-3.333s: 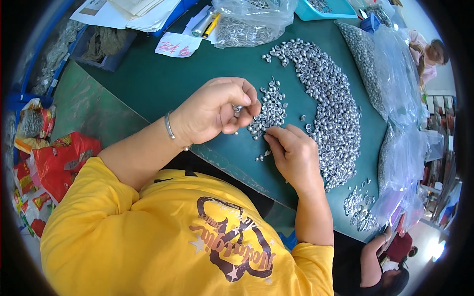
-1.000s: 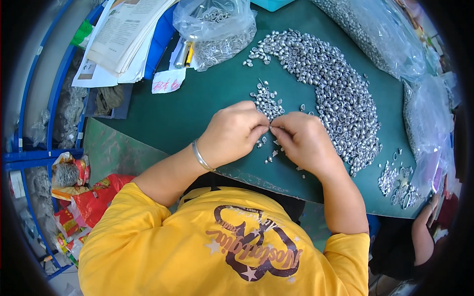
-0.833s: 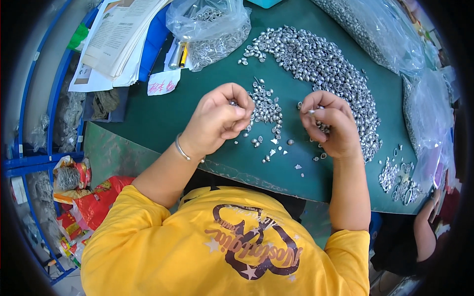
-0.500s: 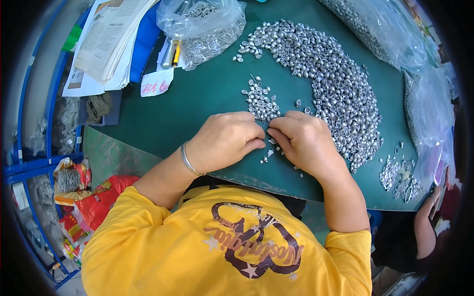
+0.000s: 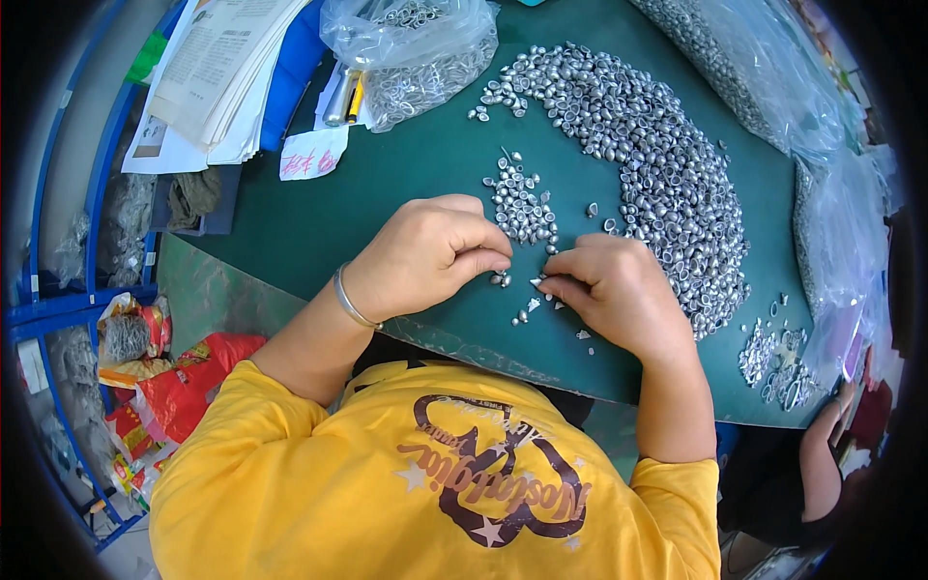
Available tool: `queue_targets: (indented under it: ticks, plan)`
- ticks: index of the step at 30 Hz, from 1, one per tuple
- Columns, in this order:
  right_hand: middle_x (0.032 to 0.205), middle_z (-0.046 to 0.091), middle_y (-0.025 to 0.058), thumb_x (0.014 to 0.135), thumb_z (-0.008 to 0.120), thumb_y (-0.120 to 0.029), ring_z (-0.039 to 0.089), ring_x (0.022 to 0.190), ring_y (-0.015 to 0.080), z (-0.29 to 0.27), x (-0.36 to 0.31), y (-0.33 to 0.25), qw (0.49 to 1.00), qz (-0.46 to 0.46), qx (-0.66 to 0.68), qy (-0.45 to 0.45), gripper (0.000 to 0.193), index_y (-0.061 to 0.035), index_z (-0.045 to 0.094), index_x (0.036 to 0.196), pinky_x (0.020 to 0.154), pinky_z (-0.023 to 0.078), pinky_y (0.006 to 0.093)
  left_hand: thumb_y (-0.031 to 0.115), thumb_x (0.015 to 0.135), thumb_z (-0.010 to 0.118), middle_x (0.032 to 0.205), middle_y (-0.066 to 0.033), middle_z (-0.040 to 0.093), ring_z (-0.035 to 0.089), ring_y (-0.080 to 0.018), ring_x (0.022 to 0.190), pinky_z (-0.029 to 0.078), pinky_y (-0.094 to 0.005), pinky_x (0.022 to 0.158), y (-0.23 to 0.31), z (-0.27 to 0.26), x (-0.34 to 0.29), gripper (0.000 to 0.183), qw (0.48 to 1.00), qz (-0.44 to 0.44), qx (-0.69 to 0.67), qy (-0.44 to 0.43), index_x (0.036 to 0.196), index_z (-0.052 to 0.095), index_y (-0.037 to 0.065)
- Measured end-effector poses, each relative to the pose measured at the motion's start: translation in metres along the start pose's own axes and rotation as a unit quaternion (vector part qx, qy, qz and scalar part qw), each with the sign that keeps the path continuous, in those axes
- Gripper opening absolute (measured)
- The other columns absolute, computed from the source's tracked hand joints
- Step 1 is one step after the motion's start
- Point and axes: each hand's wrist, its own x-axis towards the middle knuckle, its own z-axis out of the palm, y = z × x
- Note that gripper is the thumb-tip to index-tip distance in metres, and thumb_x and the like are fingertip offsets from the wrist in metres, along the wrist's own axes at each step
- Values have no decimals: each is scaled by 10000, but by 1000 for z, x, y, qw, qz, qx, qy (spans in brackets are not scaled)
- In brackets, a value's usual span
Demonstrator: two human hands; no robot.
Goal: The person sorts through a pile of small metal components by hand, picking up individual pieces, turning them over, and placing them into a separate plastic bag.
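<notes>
My left hand (image 5: 432,253) is closed, thumb and index finger pinched together over the green tabletop. Small rounded silver metal pieces (image 5: 500,279) lie right at its fingertips; whether it grips one is hidden. Opposite it, my right hand (image 5: 619,295) is pinched too, with a small pale silver bit (image 5: 537,281) showing at its fingertips. Just beyond both hands is a small group of hollow, drop-shaped silver metal pieces (image 5: 522,208). Between the hands and the table's near edge lie small silver scraps (image 5: 533,304).
A large curved heap of similar metal pieces (image 5: 681,208) spreads to the right. Clear plastic bags (image 5: 440,82) of metal parts stand at the back and right. Papers (image 5: 217,87) lie back left. Small metal rings (image 5: 788,372) lie near right; another person's arm (image 5: 822,454) shows beyond.
My hands have drawn apart, the left one shifting slightly left and the right one right. Small metal pieces now show at the left fingertips. The whole view has shifted slightly.
</notes>
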Motion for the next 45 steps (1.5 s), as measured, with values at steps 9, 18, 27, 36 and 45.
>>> queue_targets:
  ticks: [9, 18, 27, 36, 45]
  plan:
    - [704, 596, 11, 735, 649, -39, 481, 524, 57, -16, 2, 25, 778, 103, 620, 18, 88, 2, 628, 809, 466, 353, 184, 98, 692, 703, 662, -68, 519, 532, -235, 610, 431, -318, 537, 0, 1, -1, 84, 995, 27, 80, -55, 759, 661, 70]
    - [663, 596, 95, 688, 712, -118, 577, 588, 250, 0, 3, 9, 997, -8, 41, 65, 93, -58, 661, 738, 539, 464, 334, 61, 824, 567, 692, -8, 505, 409, -39, 562, 278, -164, 421, -5, -10, 2, 66, 725, -208, -656, 10, 856, 562, 3]
    - [619, 525, -10, 741, 588, -52, 456, 519, 48, -13, 1, 18, 815, 178, 551, 36, 62, -13, 586, 693, 447, 338, 187, 69, 737, 696, 614, 16, 517, 474, -79, 561, 374, -215, 514, 3, -5, -4, 75, 984, -106, -144, 6, 791, 668, 26]
    - [682, 604, 113, 703, 704, -142, 592, 618, 268, 6, 3, 9, 993, 54, 16, 101, 112, -50, 674, 759, 578, 478, 344, 90, 699, 718, 639, -39, 512, 499, -137, 550, 401, -256, 508, 5, 9, -16, 107, 996, 29, 80, -5, 782, 667, 46]
    - [712, 616, 113, 713, 686, -151, 601, 662, 286, -1, 6, 12, 974, 159, 138, 81, 122, -47, 663, 774, 596, 481, 353, 31, 773, 612, 653, 16, 518, 433, -51, 516, 323, -167, 448, 4, -3, -17, 75, 796, -263, -546, -5, 844, 598, 14]
